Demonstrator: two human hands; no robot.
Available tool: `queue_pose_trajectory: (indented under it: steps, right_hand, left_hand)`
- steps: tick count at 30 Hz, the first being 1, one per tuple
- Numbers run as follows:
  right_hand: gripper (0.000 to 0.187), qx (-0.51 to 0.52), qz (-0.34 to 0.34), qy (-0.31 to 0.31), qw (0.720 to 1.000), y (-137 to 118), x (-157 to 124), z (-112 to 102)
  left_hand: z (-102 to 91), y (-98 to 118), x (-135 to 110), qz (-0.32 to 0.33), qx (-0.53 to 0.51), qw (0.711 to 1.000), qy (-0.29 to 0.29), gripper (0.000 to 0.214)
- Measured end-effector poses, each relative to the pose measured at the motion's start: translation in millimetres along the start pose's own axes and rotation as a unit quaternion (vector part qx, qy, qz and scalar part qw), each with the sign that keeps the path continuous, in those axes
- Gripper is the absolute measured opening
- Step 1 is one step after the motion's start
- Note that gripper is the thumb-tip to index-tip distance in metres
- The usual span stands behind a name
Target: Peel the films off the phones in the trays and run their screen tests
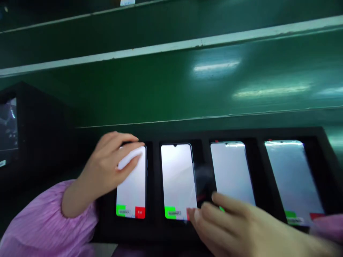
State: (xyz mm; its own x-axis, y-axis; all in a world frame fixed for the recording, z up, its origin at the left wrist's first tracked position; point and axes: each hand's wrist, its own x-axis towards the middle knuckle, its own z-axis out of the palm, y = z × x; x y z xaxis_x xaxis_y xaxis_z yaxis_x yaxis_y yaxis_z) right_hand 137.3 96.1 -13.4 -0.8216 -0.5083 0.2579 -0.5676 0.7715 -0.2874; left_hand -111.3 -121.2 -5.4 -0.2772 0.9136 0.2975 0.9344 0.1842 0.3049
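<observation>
Several smartphones lie face up in a row in a black fixture (152, 232), their screens lit with green and red buttons at the bottom. My left hand (112, 160) rests on top of the leftmost phone (131, 192), its fingers pressing a white cloth (130, 157) against the screen. My right hand (230, 225) is blurred and spread, low in view. Its fingertips are over the lower right corner of the second phone (177, 178), close to the third phone (232, 171). The fourth phone (293, 175) is untouched, its lower right corner hidden by a pink sleeve.
A glossy green sloped surface (187, 92) with pale strips rises behind the fixture. A dark box holding a lit screen (9, 125) stands at the left. My pink sleeve (45, 221) lies along the lower left.
</observation>
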Motion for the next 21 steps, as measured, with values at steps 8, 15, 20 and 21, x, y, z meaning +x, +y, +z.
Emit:
queue_pose_trajectory:
  steps: [8,15,20,21]
  right_hand:
    - [0.012,0.300,0.366,0.184,0.861,72.6,37.8,-26.4]
    - [0.021,0.360,0.402,0.256,0.802,59.1,36.5,-35.7]
    - [0.014,0.336,0.377,0.268,0.820,44.3,33.0,-29.1]
    - [0.013,0.332,0.378,0.264,0.823,40.2,32.4,-28.1]
  left_hand:
    - [-1.1,-17.6,-32.3,-0.120,0.129,0.983,0.049,0.028]
    - [7.7,-20.1,-38.2,-0.128,0.104,0.985,0.053,0.022]
    - [9.4,-22.5,-33.6,-0.165,0.084,0.982,0.047,0.025]
    - [8.4,-23.2,-33.0,-0.162,0.082,0.982,0.052,0.025]
